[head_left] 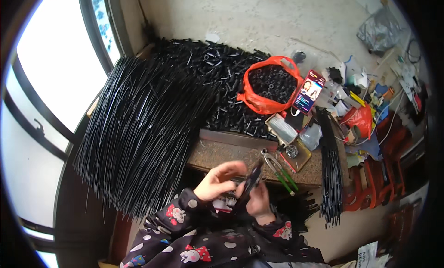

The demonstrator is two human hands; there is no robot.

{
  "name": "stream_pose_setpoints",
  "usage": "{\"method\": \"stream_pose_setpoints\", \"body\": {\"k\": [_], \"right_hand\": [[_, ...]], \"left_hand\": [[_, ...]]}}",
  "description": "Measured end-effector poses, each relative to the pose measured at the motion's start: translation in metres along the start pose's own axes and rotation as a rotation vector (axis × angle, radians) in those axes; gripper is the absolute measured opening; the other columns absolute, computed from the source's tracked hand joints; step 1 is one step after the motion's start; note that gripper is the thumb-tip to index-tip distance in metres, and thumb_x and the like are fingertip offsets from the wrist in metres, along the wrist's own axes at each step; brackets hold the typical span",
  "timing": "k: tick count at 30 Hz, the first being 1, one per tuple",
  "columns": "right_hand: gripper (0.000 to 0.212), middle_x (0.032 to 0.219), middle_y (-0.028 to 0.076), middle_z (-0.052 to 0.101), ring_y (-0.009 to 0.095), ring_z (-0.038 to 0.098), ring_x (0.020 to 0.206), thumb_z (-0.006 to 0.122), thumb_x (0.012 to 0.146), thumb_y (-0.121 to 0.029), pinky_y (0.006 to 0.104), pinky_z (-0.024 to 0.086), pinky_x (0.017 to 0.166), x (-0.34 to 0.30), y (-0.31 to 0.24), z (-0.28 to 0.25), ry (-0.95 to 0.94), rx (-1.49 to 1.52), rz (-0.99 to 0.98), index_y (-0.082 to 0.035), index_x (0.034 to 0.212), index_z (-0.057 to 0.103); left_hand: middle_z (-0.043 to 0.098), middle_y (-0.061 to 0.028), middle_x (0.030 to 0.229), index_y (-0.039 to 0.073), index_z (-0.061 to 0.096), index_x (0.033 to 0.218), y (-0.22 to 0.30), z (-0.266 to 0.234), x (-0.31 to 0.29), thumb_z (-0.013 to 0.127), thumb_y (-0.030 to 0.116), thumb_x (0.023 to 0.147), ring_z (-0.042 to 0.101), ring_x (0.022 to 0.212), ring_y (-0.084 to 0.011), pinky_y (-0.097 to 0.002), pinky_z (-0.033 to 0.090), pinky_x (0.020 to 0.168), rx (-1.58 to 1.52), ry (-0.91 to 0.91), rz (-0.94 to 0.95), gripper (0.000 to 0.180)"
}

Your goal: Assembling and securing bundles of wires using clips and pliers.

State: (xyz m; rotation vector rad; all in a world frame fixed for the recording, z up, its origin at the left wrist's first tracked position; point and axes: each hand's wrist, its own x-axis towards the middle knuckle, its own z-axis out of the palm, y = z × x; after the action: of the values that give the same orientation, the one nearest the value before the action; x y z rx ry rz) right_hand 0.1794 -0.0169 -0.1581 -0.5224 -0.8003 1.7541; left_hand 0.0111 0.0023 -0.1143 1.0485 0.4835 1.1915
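Both hands work close together at the near edge of the workbench (217,158). Left hand (217,181) is partly curled, fingers spread above a thin black rod; whether it actually grips anything cannot be told. Right hand (257,199) is closed around 1 dark black bundle of rods (249,184), which stands tilted, its upper end pointing up and right toward the bench edge. Both sleeves are dark with a printed cartoon pattern.

Just beside the right hand, on the bench, lies 1 pair of pliers (277,171) with green handles, jaws pointing up and left. Near the pliers sits 1 small flat tin (294,153) holding a round metallic item.

Farther out, 1 very large sheaf of long black rods (138,129) fans across the left of the bench and overhangs its near edge. A second, narrower sheaf of black rods (331,175) hangs at the right. Behind, 1 heap of short black tube pieces (217,78) covers the bench top; too many to count. 1 orange plastic bag (268,85), open, holds more of the same pieces. 1 phone (309,91) leans just beside the bag, screen lit. Mixed clutter lies further right.
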Motion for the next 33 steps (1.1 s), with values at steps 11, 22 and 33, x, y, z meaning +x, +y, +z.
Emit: {"method": "stream_pose_setpoints", "body": {"k": [11,22,33], "right_hand": [[0.014,0.089,0.006,0.062,0.01,0.058,0.08,0.065,0.077,0.0,0.0223,0.045,0.068,0.005,-0.022,0.036,0.074,-0.715,-0.275,0.004,0.09,0.062],[0.026,0.084,0.003,0.061,0.008,0.058,0.079,0.073,0.066,0.006,0.0227,0.049,0.07,0.017,-0.013,0.015,-0.253,-0.148,0.068,-0.001,0.086,0.058],[0.029,0.079,-0.001,0.059,0.005,0.054,0.074,0.075,0.068,-0.001,0.0209,0.046,0.069,0.021,-0.015,0.026,-0.027,-0.751,-0.088,-0.001,0.087,0.053]], "left_hand": [[0.059,-0.0033,0.082,0.0,0.06,0.093,0.035,0.013,0.003,0.074,0.007,0.07,0.054,0.073,-0.0086,-0.0232,0.044,0.066,0.708,0.106,0.074,0.028],[0.058,-0.0089,0.088,-0.002,0.061,0.085,0.038,-0.011,-0.003,0.077,0.015,0.066,0.054,0.081,-0.0204,-0.0325,0.042,0.074,0.347,-0.24,0.005,0.03],[0.055,-0.0091,0.099,0.001,0.05,0.108,0.024,0.0,-0.01,0.076,0.011,0.067,0.054,0.093,-0.0179,-0.0311,0.044,0.08,0.75,-0.111,0.126,0.05]]}}
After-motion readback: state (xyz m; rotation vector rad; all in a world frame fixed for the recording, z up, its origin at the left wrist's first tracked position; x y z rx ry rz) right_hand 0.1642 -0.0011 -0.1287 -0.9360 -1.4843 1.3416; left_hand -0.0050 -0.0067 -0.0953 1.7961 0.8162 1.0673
